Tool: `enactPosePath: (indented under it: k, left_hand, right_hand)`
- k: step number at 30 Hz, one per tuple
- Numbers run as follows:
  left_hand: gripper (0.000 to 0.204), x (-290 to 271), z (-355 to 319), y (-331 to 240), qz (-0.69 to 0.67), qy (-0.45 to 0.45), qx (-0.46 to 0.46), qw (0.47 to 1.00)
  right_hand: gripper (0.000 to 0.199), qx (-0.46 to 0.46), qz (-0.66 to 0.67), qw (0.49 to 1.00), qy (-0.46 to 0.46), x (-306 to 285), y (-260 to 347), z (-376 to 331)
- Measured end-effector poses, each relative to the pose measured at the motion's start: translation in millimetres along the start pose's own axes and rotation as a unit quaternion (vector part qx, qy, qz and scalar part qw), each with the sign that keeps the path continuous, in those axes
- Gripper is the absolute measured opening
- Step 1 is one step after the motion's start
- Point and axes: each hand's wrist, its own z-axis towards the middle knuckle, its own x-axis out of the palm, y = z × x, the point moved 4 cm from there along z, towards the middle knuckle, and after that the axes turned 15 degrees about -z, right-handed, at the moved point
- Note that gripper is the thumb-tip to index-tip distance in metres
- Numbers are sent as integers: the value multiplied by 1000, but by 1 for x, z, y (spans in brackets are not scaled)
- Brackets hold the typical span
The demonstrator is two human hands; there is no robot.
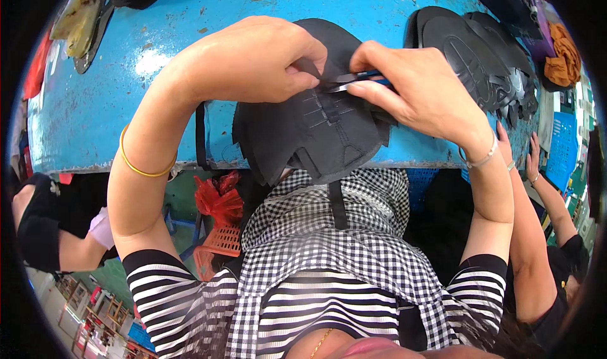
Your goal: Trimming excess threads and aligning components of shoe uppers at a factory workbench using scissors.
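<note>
A black stitched fabric piece (272,128), shaped like a shoe upper, lies in front of me and hangs partly over the blue table's near edge. My left hand (265,59) pinches a narrow black strip on it between thumb and fingertips. From the right, my right hand (420,87) grips small thread snips (344,79). Their two metal blades are apart, with the tips beside the left fingertips at the strip. The fingers cover most of the snips' handle, though some blue shows. Where exactly the blades touch the strip I cannot tell.
Black stitched pieces (452,40) lie stacked at the right of the blue table (215,11). Beyond them are an orange cloth (563,59) and a blue crate (561,144). A co-worker's hand (534,153) rests nearby. Below the left side hangs a red plastic bag (218,198).
</note>
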Motion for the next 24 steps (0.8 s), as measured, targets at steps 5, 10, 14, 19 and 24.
enactPosePath:
  k: [5,10,14,19,24]
  left_hand:
    - [14,0,3,-1,-11,3,12,1000]
    - [15,-5,-5,14,-122,-74,-14,990]
    - [17,-9,-13,25,-293,-157,-33,942]
    - [18,-38,-26,23,-278,-228,18,933]
    - [22,-62,-42,13,-163,-278,-8,947]
  right_hand:
    - [31,-30,7,999,8,9,1,8]
    - [24,16,52,999,-6,-5,2,-4]
    - [18,-43,-11,996,-83,-9,42,-19]
    - [26,-45,-178,981,-62,14,89,-19]
    - [26,-12,-177,980,-89,20,81,-12]
